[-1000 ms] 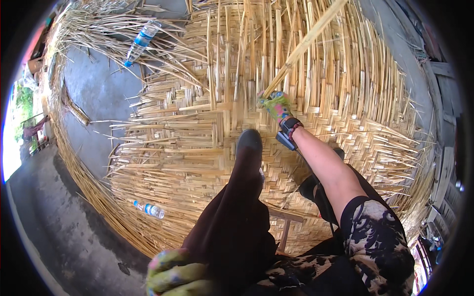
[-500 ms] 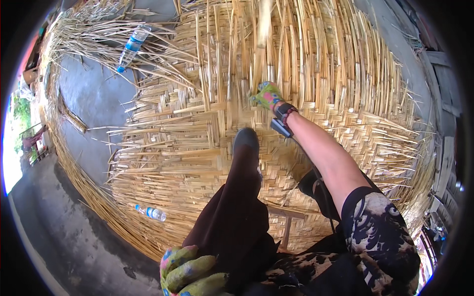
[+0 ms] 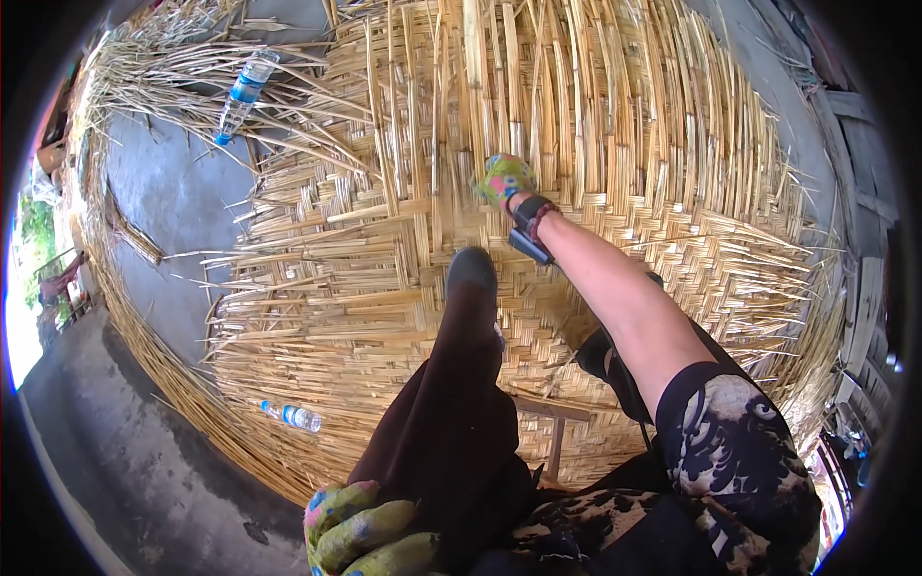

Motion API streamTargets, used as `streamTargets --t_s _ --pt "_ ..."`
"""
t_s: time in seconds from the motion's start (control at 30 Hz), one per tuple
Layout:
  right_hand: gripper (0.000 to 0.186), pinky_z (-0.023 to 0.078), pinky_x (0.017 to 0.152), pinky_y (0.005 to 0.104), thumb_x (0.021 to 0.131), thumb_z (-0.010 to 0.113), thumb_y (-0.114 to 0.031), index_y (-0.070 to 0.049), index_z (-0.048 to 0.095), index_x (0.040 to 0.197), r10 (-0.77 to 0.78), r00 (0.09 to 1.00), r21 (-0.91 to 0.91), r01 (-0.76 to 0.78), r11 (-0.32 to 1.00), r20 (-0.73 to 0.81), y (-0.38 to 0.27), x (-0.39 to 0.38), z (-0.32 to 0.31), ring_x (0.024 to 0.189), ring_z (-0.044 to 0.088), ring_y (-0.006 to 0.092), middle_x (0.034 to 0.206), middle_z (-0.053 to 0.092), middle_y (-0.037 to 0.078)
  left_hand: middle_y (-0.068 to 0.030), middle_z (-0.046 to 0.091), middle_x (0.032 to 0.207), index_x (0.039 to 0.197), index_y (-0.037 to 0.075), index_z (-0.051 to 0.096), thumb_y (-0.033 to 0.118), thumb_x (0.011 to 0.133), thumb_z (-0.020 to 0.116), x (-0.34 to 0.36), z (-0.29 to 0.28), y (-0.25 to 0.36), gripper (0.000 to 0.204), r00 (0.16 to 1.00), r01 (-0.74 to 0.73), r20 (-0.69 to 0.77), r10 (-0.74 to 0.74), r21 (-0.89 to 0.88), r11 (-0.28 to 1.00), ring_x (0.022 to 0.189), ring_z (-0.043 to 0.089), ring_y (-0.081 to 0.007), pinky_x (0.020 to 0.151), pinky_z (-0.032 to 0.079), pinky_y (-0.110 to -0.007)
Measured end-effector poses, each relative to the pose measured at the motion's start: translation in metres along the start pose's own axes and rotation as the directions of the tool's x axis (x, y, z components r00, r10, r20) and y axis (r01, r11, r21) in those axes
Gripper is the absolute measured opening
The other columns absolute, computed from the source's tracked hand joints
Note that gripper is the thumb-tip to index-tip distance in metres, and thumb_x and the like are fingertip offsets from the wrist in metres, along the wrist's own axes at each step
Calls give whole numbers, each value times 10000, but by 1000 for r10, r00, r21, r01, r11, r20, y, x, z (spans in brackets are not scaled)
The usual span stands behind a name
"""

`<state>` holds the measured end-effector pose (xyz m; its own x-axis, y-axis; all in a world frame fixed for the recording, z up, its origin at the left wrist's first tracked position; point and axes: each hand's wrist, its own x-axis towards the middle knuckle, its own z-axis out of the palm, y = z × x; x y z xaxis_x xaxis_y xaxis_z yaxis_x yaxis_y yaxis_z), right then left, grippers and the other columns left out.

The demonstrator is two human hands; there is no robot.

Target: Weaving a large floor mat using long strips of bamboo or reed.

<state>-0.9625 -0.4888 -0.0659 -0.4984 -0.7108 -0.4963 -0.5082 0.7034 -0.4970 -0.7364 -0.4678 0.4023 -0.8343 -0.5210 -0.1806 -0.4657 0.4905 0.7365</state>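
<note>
My right hand (image 3: 504, 180), in a green patterned glove, is low on the woven reed mat (image 3: 720, 269), fingers curled among upright strips (image 3: 515, 96) just beyond my grey boot (image 3: 471, 274); what it grips is hidden. A dark band and small device are on that wrist. My left hand (image 3: 360, 528), similarly gloved, is at the bottom beside my dark trouser leg (image 3: 432, 413), fingers curled; anything inside them is hidden. The mat has a tight weave near my feet and long loose strip ends beyond.
Plastic bottles lie upper left (image 3: 245, 91) and lower left (image 3: 288, 415). Loose straw (image 3: 163, 62) edges the grey floor (image 3: 178, 206). A concrete ledge (image 3: 106, 432) runs along the lower left, weathered planks (image 3: 860, 317) along the right. A wooden piece (image 3: 557, 422) lies behind my boot.
My right hand has moved forward and left. The long slanting strip it held has swung upright toward the weave and no longer stands out diagonally. My left hand has shifted slightly right.
</note>
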Motion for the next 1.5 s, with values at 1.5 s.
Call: streamTargets --t_s 1.5 --pt "713 389 989 311 702 743 -357 -3 487 1265 51 986 406 -112 907 157 -5 6 -27 1180 492 272 1280 503 187 -77 629 938 979 77 616 259 726 657 -14 -8 -16 314 997 -73 26 74 -39 997 918 597 -337 851 446 -491"
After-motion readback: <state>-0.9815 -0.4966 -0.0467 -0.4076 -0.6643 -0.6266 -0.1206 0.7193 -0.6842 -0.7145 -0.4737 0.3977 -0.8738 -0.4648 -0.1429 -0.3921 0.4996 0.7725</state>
